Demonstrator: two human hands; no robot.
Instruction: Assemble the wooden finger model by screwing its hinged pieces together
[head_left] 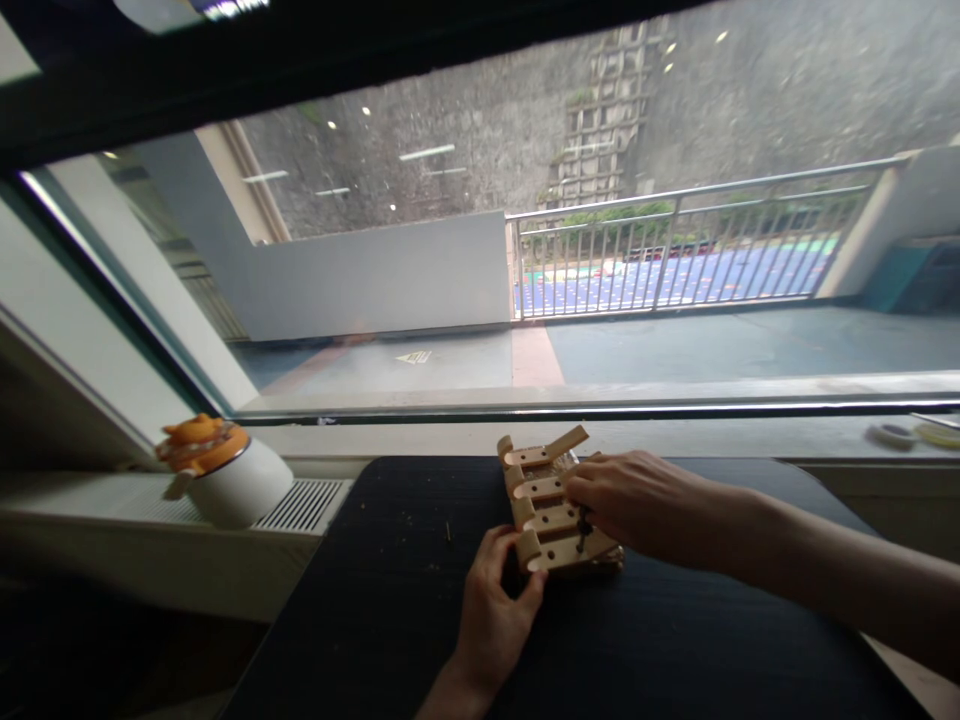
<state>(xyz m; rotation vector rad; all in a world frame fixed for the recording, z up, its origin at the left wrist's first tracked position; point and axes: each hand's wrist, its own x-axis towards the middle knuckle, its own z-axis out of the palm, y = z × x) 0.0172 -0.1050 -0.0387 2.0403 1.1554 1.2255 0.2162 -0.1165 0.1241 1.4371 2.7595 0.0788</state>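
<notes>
On the dark table lies a wooden assembly [546,519] of several pale strips with curled, rounded left ends and drilled holes. My left hand [499,590] is closed on its near left corner, thumb in front and fingers behind the rounded end. Over the right side of the wood, my right hand [622,500] is closed in a pinch around a small dark tool [583,530] with a thin shaft. The shaft points down at the nearest strip; my fingers hide its upper part, and its exact kind is unclear. One strip at the far end sticks up at an angle.
A thin screw or nail [448,532] and small crumbs lie on the dark table [375,610] to the left. Behind the table run a sill [420,440] and a window. A white pot [244,487] with an orange top stands left; tape rolls [891,436] lie right.
</notes>
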